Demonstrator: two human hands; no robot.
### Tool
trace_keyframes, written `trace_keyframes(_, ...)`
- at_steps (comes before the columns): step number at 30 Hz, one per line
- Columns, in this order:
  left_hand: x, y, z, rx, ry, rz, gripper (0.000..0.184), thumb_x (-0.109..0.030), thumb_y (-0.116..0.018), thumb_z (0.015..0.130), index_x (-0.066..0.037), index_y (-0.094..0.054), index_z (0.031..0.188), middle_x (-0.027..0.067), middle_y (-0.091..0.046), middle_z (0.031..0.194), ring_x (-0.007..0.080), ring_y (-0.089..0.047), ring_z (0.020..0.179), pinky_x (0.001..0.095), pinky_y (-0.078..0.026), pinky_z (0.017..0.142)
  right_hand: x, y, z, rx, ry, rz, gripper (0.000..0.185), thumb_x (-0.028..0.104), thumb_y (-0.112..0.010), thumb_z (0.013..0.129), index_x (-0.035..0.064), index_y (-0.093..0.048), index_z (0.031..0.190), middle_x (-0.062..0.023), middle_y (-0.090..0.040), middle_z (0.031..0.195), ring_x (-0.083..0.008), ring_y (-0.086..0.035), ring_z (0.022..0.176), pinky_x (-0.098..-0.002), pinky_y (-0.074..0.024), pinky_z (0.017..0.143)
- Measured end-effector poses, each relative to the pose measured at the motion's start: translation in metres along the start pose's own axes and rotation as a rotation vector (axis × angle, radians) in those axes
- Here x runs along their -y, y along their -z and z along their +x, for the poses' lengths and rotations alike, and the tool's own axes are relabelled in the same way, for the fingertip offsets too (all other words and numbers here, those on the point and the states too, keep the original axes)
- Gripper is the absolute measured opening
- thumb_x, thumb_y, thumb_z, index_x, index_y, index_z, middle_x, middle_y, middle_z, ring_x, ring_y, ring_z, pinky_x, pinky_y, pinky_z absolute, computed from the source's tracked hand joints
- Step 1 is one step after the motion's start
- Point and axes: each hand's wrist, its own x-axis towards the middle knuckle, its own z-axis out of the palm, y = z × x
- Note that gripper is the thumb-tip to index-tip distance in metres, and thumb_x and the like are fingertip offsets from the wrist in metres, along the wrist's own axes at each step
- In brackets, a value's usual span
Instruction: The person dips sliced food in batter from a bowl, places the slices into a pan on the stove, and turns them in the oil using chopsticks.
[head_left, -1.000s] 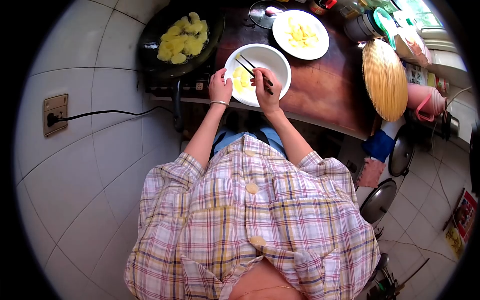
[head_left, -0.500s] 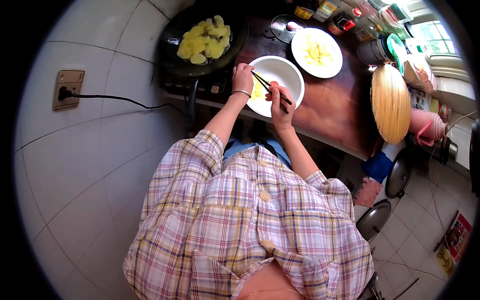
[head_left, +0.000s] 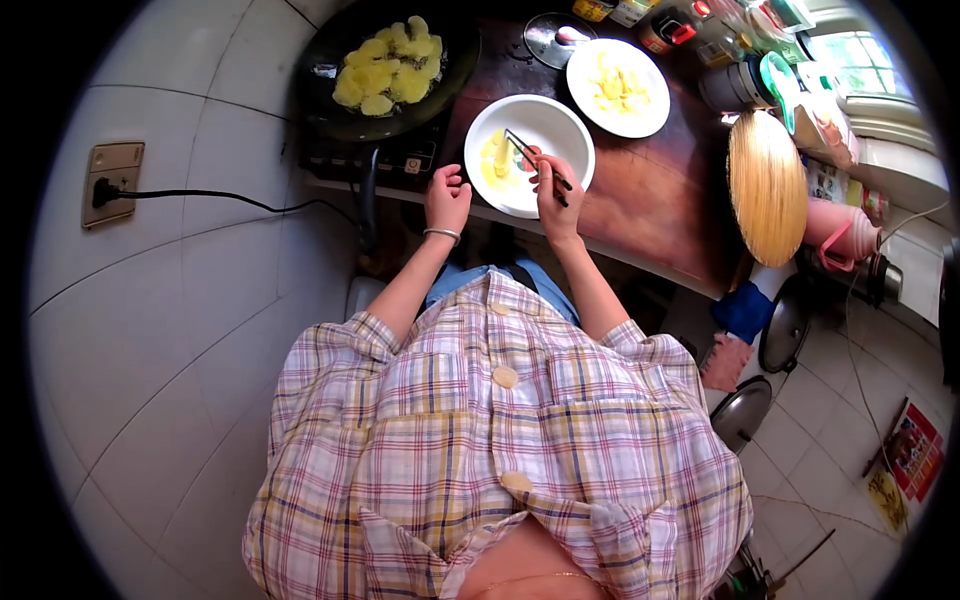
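Note:
My right hand grips a pair of dark chopsticks, reaching over the near right rim of a white bowl. Their tips are down in the bowl, touching or beside pale yellow slices, which look like potato; whether one is pinched I cannot tell. A red printed mark shows on the bowl's inner wall. Just off the bowl's left side, my left hand is empty, its fingers loosely bent and apart. Behind the bowl, more yellow slices lie on a white plate.
A black wok with yellow slices in bubbling oil sits on the cooktop at left, its handle pointing toward me. Bottles and a glass lid stand behind. A round woven tray and pink thermos are at right.
My left hand has let go of the bowl's left rim and drawn back toward me. The chopstick tips have shifted among the slices. The whole view has moved slightly.

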Motion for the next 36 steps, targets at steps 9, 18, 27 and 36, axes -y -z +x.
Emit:
trace_keyframes(9, -0.006, -0.02, 0.02, -0.014, 0.278, -0.203, 0.044, -0.008, -0.067, 0.073, -0.003, -0.049, 0.112, 0.0082, -0.059, 0.094, 0.0138, -0.06, 0.073, 0.0257, -0.051, 0.063, 0.018, -0.013, -0.022, 0.079, -0.036, 0.021, 0.009, 0.004, -0.056, 0.088, -0.0013, -0.06, 0.093, -0.009, -0.061, 0.08, -0.0133, -0.062, 0.061, -0.0226, -0.0484, 0.053)
trace_keyframes(18, -0.01, -0.02, 0.027, -0.138, 0.209, -0.108, 0.028, -0.014, -0.071, 0.072, -0.004, -0.058, 0.095, 0.0036, -0.063, 0.079, 0.0121, -0.061, 0.068, 0.0258, -0.05, 0.064, 0.047, -0.008, -0.047, 0.135, 0.011, 0.012, 0.008, 0.003, -0.054, 0.088, -0.002, -0.059, 0.09, -0.0079, -0.058, 0.079, -0.0106, -0.058, 0.057, -0.0212, -0.0455, 0.053)
trace_keyframes(27, -0.015, -0.008, 0.03, -0.152, 0.109, -0.243, 0.017, -0.004, -0.062, 0.079, -0.001, -0.056, 0.095, 0.0054, -0.063, 0.079, 0.0111, -0.062, 0.067, 0.025, -0.053, 0.059, 0.074, -0.006, -0.051, 0.183, 0.043, 0.008, 0.011, 0.006, -0.051, 0.09, -0.0019, -0.059, 0.09, -0.0076, -0.057, 0.082, -0.0107, -0.059, 0.061, -0.0212, -0.0463, 0.055)
trace_keyframes(36, -0.078, 0.063, 0.129, -0.208, 0.067, -0.422, 0.019, -0.008, -0.061, 0.082, 0.001, -0.053, 0.096, 0.0061, -0.061, 0.079, 0.0116, -0.06, 0.062, 0.0234, -0.051, 0.059, 0.108, -0.033, 0.003, 0.117, 0.153, 0.259, 0.014, 0.006, -0.048, 0.092, -0.004, -0.057, 0.095, -0.0092, -0.059, 0.087, -0.0133, -0.062, 0.07, -0.0223, -0.0487, 0.06)
